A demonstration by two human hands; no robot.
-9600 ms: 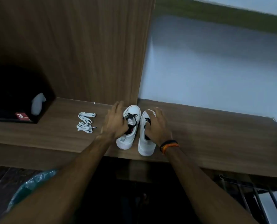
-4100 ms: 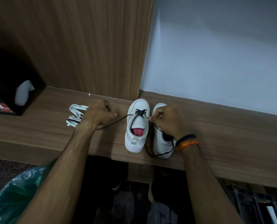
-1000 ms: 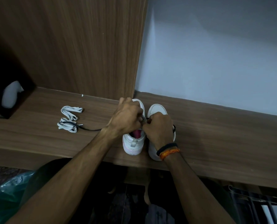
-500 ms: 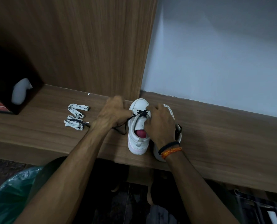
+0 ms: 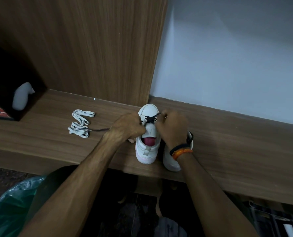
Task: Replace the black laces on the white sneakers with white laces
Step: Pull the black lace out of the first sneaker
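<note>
Both hands are pinching the black lace (image 5: 150, 118) on the left sneaker (image 5: 147, 134): left hand (image 5: 127, 126) and right hand (image 5: 173, 127) each in a clenched grip. White laces (image 5: 79, 123) are lying toward the surface's (image 5: 236, 151) left end.

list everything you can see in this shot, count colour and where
sneakers: 2, white, side by side at the front edge of the wooden shelf, toes to the wall
black lace: 1, still crossed through the left sneaker's far eyelets, one end trailing left across the shelf
white laces: 1 loose bundle, on the shelf left of the sneakers
wooden panel: 1, brown, upright behind the shelf
wall: pale, behind on the right
dark box: 1, far left, white object inside
green bag: 1, lower left, below the shelf
left hand: pinches the black lace
right hand: pinches the black lace; black and orange bands at the wrist
</note>
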